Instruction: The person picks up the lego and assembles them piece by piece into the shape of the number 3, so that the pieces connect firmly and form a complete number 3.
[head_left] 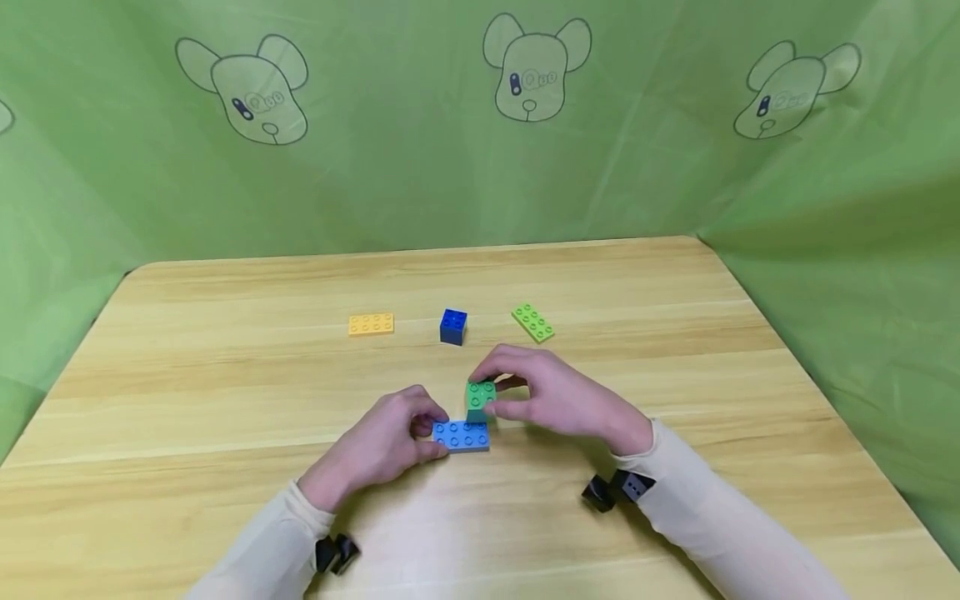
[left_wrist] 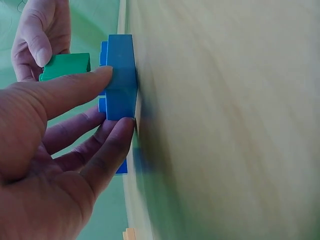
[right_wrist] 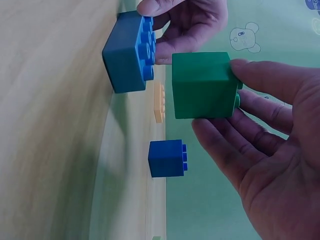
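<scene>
A light-blue toy brick (head_left: 462, 437) with two rows of studs lies on the table, and my left hand (head_left: 390, 437) pinches its left end between thumb and fingers. My right hand (head_left: 551, 392) grips a square green brick (head_left: 480, 402) by its sides, studs facing up. In the right wrist view a gap shows between the green brick (right_wrist: 204, 86) and the blue brick (right_wrist: 127, 52), so the green one hangs just above the blue one's right part. Seen from the left wrist, my left thumb lies against the studded side of the blue brick (left_wrist: 121, 77).
Farther back on the wooden table (head_left: 225, 375) lie a flat orange plate brick (head_left: 371, 325), a dark-blue square brick (head_left: 453, 327) and a flat lime-green plate brick (head_left: 533, 322). A green cloth (head_left: 420, 183) with printed bear heads hangs behind the table and along its sides.
</scene>
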